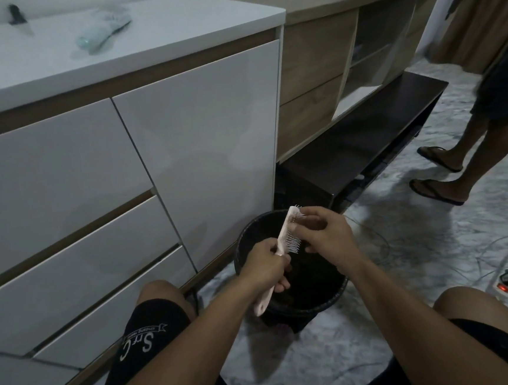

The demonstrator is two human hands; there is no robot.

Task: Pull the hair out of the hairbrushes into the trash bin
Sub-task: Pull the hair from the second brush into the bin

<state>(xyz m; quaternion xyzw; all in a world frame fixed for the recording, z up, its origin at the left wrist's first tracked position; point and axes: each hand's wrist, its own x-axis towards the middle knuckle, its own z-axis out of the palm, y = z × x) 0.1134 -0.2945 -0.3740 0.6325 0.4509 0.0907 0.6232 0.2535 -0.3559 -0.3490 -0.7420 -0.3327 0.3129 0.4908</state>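
Pink hairbrush (281, 239) held tilted over the mouth of the black trash bin (338, 295), head up and away from the person, handle down toward them, bristles facing their right. Body pale pink, bristles white and closely set. A small dark tuft seems caught in the upper rows, under the fingers; blurred, so not certain how much hair is there.

Left hand (265, 268) wrapped firmly round the handle just below the head, the handle's end poking out beneath the fist. Right hand (323, 232) at the upper bristles, thumb and fingertips drawn narrow as if pinching strands.

Judgement: work is mid-way on this brush; lower bristles look clean, the top is not yet cleared. Bin interior too dark to show any hair dropped.

A pale green brush-like object (103, 30) lies on the white cabinet top (170, 24), well apart; probably still to be done.

A bystander's legs in sandals (438, 176) stand at the right.
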